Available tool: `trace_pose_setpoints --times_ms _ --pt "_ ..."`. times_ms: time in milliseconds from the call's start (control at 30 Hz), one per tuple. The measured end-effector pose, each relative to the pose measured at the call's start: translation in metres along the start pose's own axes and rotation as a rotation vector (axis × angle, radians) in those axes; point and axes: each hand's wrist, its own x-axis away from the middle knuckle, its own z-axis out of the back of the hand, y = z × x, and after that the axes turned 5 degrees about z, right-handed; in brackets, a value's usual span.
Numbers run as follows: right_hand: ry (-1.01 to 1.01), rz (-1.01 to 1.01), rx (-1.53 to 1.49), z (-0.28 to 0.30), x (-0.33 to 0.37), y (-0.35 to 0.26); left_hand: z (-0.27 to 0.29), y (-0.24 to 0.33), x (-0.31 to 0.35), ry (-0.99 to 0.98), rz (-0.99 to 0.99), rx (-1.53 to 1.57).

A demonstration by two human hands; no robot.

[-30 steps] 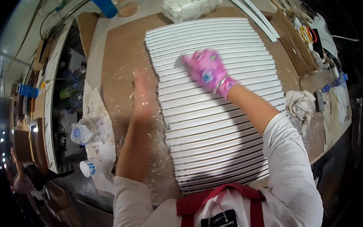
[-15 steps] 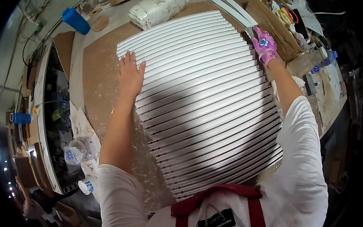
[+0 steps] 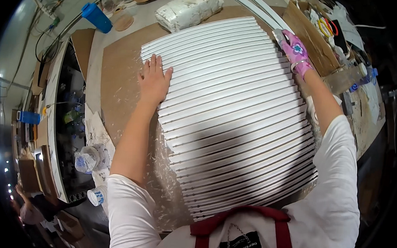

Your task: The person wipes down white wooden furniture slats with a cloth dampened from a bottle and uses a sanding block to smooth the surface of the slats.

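Many long white strips (image 3: 227, 94) lie side by side on brown board, forming a wide ribbed sheet. My left hand (image 3: 155, 83) rests with fingers stretched out at the strips' upper left ends. At the upper right ends is my right hand (image 3: 296, 50), in a pink glove with a flower pattern. Its fingers are closed round a small greyish-white block (image 3: 279, 36), mostly covered by the glove, so its kind does not show. The block is beside the strip ends; whether it touches them I cannot tell.
A white wrapped bundle (image 3: 189, 9) lies beyond the strips, with a blue cup (image 3: 96, 17) to its left. Cardboard (image 3: 313, 38) and scissors (image 3: 328, 26) are at the far right. White scraps (image 3: 94, 141) and plastic bottles (image 3: 87, 159) line the left edge.
The view has shifted slightly, so everything sits further right. My right hand has come a little nearer along the strip ends with the block. My left hand stays at the left ends.
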Motion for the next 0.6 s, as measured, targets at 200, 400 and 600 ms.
trace_pose_setpoints --times_ms 200,400,600 --pt "0.083 -0.282 -1.171 -0.06 -0.011 -0.039 0.005 0.047 -0.049 0.138 -0.367 0.152" --pt "0.115 -0.323 -1.083 -0.07 -0.009 -0.038 -0.032 0.082 -0.096 -0.033 -0.274 0.059" --pt "0.134 -0.372 -1.11 -0.059 -0.012 -0.044 -0.033 0.084 -0.123 -0.216 -0.249 0.132"
